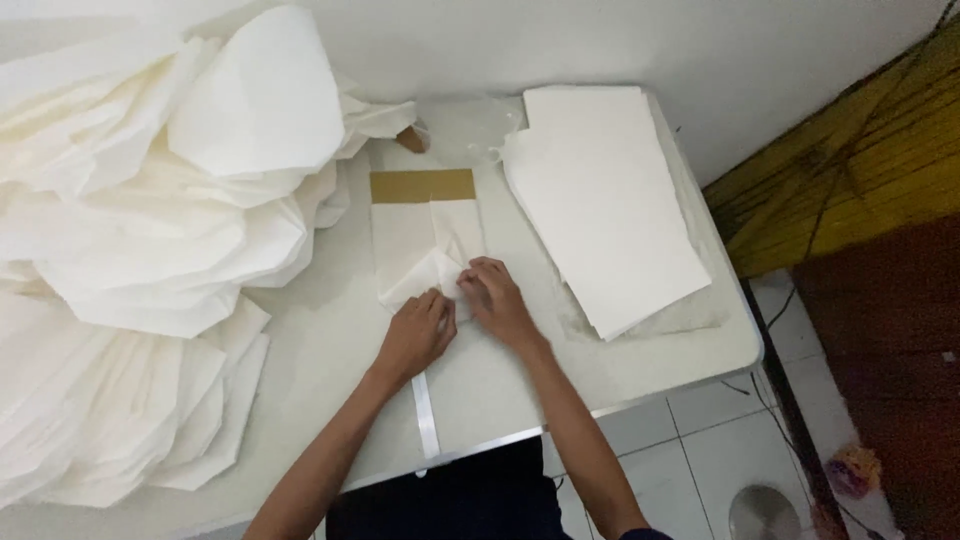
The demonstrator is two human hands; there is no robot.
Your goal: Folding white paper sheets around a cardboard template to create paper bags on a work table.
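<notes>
White table [330, 360]: a loose heap of white sheets [150, 230] covers its left edge, and a neat stack of flat sheets [605, 200] lies along the right edge. At centre lies a partly folded white sheet [428, 262] over a brown template [422, 185]. Left hand [415, 335] and right hand [497, 300] press the sheet's lower fold flat, fingers spread, grasping nothing. Folding appears under way; creasing this fold firmly seems next.

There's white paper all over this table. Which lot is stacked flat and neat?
The flat stack right of the hands, lying squared up on the table. The big heap on the left is loose and billowing; the folded piece under both hands is single.
</notes>
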